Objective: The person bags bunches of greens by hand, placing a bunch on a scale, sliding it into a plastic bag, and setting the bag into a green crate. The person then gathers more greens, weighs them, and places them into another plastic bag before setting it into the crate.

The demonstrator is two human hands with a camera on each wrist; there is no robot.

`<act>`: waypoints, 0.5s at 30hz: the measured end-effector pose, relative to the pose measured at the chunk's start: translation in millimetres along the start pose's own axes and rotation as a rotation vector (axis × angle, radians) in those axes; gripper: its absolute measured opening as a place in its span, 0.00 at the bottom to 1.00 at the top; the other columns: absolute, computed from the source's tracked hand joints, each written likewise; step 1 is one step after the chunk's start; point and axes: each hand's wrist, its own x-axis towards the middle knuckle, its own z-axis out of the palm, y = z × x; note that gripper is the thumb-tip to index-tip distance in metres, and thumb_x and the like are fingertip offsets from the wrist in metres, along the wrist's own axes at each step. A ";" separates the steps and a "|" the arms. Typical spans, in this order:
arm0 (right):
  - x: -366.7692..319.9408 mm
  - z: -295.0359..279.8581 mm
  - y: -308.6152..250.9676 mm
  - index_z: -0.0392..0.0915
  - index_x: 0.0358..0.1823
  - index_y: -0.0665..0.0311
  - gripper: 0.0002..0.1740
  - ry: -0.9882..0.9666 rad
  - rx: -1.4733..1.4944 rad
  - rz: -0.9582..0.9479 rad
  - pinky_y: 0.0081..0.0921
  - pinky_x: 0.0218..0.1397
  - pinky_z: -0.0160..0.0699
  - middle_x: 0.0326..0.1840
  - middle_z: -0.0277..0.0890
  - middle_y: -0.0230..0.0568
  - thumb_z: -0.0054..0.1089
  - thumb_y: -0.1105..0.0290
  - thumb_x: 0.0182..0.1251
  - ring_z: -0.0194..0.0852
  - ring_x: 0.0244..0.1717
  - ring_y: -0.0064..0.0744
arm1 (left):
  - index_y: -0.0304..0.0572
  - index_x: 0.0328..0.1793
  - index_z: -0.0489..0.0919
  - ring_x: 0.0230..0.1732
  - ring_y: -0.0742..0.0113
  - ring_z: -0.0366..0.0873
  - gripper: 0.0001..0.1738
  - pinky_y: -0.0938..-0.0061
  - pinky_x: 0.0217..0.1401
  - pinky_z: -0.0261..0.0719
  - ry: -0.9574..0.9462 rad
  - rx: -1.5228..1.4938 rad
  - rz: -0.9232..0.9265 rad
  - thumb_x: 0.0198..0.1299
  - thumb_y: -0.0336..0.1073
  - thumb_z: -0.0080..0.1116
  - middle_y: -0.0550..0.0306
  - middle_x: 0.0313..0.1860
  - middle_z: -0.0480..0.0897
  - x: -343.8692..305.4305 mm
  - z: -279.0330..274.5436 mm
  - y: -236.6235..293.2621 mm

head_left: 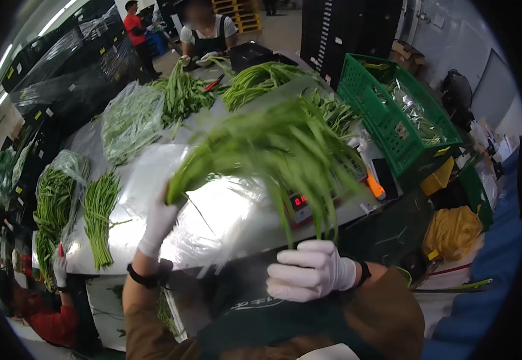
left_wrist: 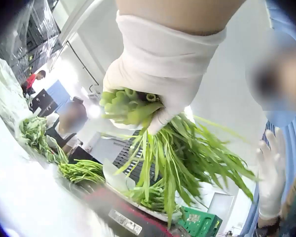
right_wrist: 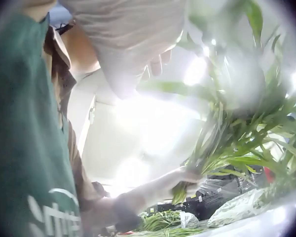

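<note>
My gloved left hand grips a bunch of water spinach by its stem ends, and the hollow cut ends show in the left wrist view. The leafy part is blurred in the head view, arching rightward over the table and drooping over a scale with lit red digits. My gloved right hand is close in front of my apron, just below the drooping leaf tips. From the left wrist view, the right hand's fingers point up, fairly straight, apart from the bunch.
Bundled greens lie on the metal table at left, near bagged greens. More stems lie at the far side, where another person works. A green crate and an orange-handled item are at right.
</note>
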 end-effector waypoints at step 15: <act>-87.5 -25.2 -10.2 0.81 0.57 0.58 0.24 -0.393 -0.015 0.671 0.36 0.53 0.78 0.52 0.83 0.34 0.72 0.70 0.58 0.81 0.45 0.38 | 0.45 0.75 0.71 0.58 0.40 0.83 0.36 0.58 0.59 0.81 -0.161 0.371 0.497 0.63 0.46 0.71 0.38 0.60 0.83 179.0 162.1 83.9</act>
